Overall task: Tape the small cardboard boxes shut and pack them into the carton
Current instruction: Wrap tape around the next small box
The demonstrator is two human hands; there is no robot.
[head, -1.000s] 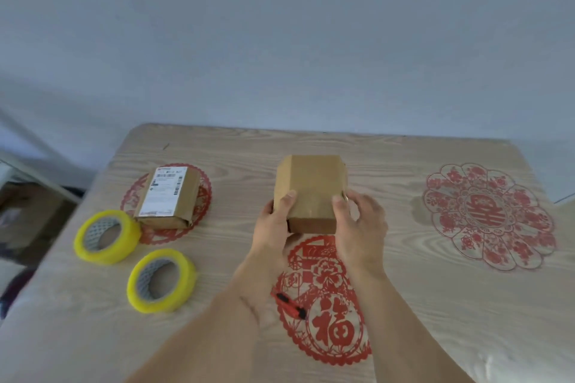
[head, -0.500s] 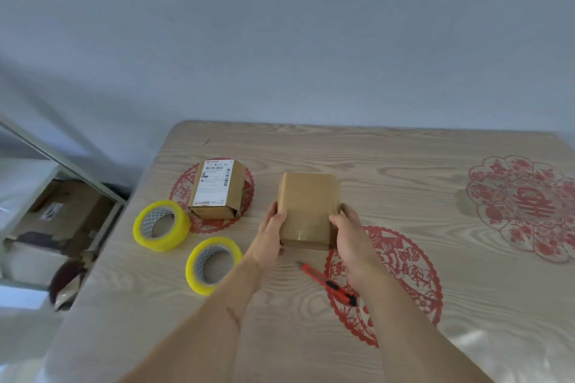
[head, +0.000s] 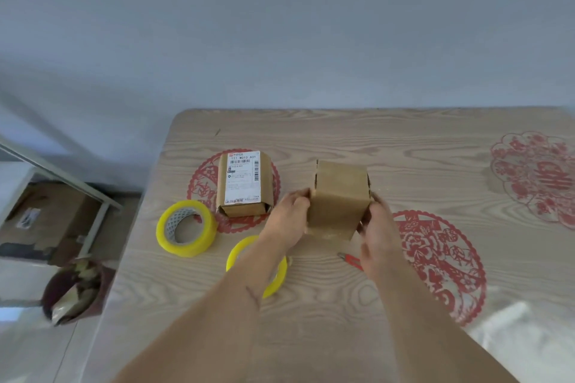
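Wood-grain bench (head: pixel 404 140) is decorated with red paper-cut motifs. "111 W010 A01" is read on the labelled box (head: pixel 244 185) at ten o'clock. At centre, the plain cardboard box (head: pixel 337 199) is clamped between left hand (head: pixel 287 221) and right hand (head: pixel 378 233), fingers curled on its sides.

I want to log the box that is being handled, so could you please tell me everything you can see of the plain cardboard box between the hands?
The plain cardboard box is brown and unlabelled, with a glossy strip, probably tape, across its near face. Flap edges show at both sides. The left hand and right hand grip its two sides, tilting it over the table. Whether its lower edge touches the table cannot be told.
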